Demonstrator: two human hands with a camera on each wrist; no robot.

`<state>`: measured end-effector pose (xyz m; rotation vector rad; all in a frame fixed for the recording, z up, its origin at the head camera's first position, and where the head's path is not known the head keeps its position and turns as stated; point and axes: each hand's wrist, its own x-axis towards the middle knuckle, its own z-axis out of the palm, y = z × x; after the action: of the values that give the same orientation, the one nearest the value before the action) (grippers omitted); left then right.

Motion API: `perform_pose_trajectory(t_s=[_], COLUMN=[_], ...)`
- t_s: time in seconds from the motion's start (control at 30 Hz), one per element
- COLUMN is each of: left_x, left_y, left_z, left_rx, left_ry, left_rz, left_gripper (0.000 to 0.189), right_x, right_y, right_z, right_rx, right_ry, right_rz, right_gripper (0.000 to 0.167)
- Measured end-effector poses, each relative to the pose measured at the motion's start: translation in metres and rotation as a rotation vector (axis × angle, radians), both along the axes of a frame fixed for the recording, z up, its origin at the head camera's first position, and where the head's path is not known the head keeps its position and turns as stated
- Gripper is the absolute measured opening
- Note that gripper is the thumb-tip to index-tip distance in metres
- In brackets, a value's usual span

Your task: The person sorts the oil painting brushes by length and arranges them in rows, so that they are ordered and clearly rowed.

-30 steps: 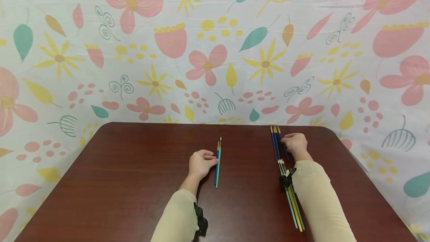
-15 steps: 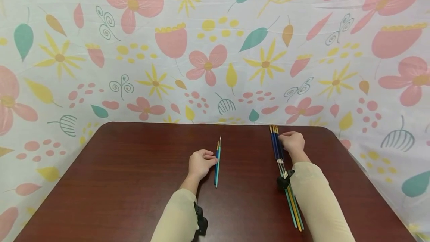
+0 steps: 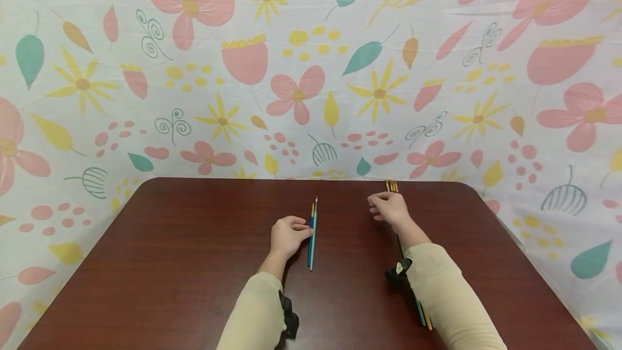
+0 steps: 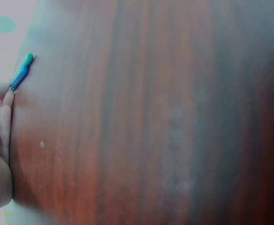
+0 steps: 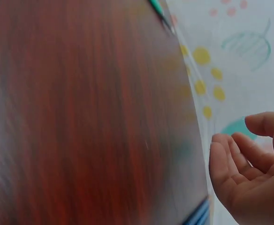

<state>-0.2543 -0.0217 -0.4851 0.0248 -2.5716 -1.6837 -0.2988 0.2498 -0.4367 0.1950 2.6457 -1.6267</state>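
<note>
My left hand [image 3: 288, 239] rests on the table and pinches two paintbrushes near the middle, one dark blue [image 3: 310, 253] and one light teal [image 3: 313, 244]. In the left wrist view, its fingertips meet at the brushes [image 4: 20, 76]. My right hand [image 3: 391, 210] hovers between that pair and the brush row at the right, with nothing in it. The right wrist view shows its thumb apart from loosely bent fingers [image 5: 240, 164]. Behind the hand and forearm lie several paintbrushes [image 3: 391, 186], partly hidden; teal and yellow handles [image 3: 426, 320] show beside the sleeve.
The dark reddish-brown table [image 3: 194, 263] has rounded back corners. A white cloth [image 3: 311, 31] with a pink, yellow and green floral print hangs behind it and down the sides. Blue handles [image 5: 200, 214] sit at the bottom of the right wrist view.
My right hand has set a dark blue brush against the row at the right, let it go and moved left. The left hand stays at its two brushes.
</note>
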Motion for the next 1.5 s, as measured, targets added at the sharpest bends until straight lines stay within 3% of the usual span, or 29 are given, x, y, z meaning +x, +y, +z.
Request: perform_pose_trajectory(t_s=[0.2,0.77,1.23,1.5], left_x=[0.001,-0.002,-0.002,-0.003], left_y=[-0.001,-0.002,-0.002,-0.002], left_z=[0.000,0.000,0.001,0.001], left_rx=[-0.005,-0.005,-0.017,-0.013], left_ry=[0.002,-0.006,0.007,0.021], left_rz=[0.003,-0.001,-0.016,-0.015], left_gripper=[0.026,0.024,0.024,0.023], right_x=[0.005,0.011,0.009,0.004], right_y=[-0.028,-0.090,-0.119,-0.123], right_z=[-0.002,-0.010,-0.017,-0.019], right_rx=[-0.063,-0.274,-0.379,-0.351], right_ry=[-0.048,-0.140,-0.176,-0.186], right_rz=[0.082,0.133,0.095,0.041], right_gripper=[0.037,0.041,0.041,0.035])
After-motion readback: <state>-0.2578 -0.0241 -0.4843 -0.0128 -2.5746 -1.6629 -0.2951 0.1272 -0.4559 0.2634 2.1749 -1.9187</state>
